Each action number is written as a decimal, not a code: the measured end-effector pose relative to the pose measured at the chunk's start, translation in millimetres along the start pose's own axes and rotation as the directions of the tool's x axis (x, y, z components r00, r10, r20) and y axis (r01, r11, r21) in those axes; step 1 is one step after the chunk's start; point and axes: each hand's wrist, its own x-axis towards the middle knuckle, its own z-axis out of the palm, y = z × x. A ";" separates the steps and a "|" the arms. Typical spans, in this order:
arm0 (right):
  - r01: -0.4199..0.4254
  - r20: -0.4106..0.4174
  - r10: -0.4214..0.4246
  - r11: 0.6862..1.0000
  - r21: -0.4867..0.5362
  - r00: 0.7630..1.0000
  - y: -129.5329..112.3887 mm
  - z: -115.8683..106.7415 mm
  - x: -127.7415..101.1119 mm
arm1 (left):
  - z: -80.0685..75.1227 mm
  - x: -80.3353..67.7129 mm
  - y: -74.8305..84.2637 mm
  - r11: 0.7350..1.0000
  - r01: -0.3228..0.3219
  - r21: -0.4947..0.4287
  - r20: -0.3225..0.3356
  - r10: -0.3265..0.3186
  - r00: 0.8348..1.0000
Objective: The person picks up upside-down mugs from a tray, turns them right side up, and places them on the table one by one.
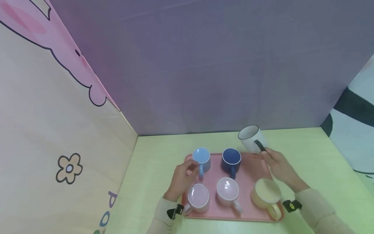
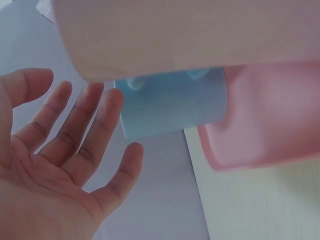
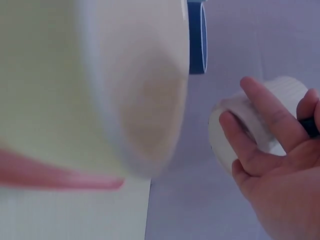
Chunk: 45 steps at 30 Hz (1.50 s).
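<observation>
My right hand (image 1: 281, 167) holds a white mug (image 1: 252, 139) with a dark rim by its black handle, tilted above the back right of a pink tray (image 1: 245, 209). In the right wrist view, the thumb and index finger of that hand (image 3: 285, 175) are at the handle, and other fingers lie along the mug's underside. My left hand (image 1: 181, 178) is beside the handle of a light blue mug (image 1: 202, 156) at the tray's back left. The left wrist view shows this hand (image 2: 65, 155) with its fingers spread and loosely bent, gripping nothing.
On the tray, a dark blue mug (image 1: 231, 157) stands in the back middle. Two pale pink mugs, one at front left (image 1: 198, 198) and one at front middle (image 1: 228, 191), and a yellow mug (image 1: 266, 193) at front right complete it. A grey cloth wall (image 1: 204, 81) rises behind the table.
</observation>
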 end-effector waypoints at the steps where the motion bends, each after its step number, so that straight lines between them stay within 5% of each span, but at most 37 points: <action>1: -0.004 -0.024 0.003 1.000 -0.028 1.000 -1.3 1.0 -0.8 | 0.4 0.1 0.9 1.000 0.003 -0.004 0.005 -0.003 1.000; 11: 0.087 -0.151 -0.106 0.988 -0.131 0.983 -13.7 11.6 -6.2 | -0.2 3.3 16.2 1.000 -0.012 -0.010 -0.007 0.012 1.000; 18: 0.164 -0.186 -0.193 0.973 -0.161 0.963 -18.7 21.3 -12.5 | -0.5 5.7 33.3 0.977 0.035 -0.213 -0.007 -0.038 0.999; 22: 0.271 -0.208 -0.316 0.937 -0.220 0.926 -19.0 29.4 -19.8 | 1.9 8.0 41.9 0.948 0.046 -0.313 -0.013 -0.053 0.999; 29: 0.347 -0.268 -0.501 0.816 -0.462 0.823 -20.7 44.6 -30.2 | 14.6 8.0 50.2 0.902 0.060 -0.427 -0.031 -0.081 0.996; 45: 0.386 -0.263 -0.570 0.765 -0.515 0.778 -35.7 60.5 -27.9 | 38.2 7.6 74.3 0.891 0.067 -0.450 -0.038 -0.094 0.995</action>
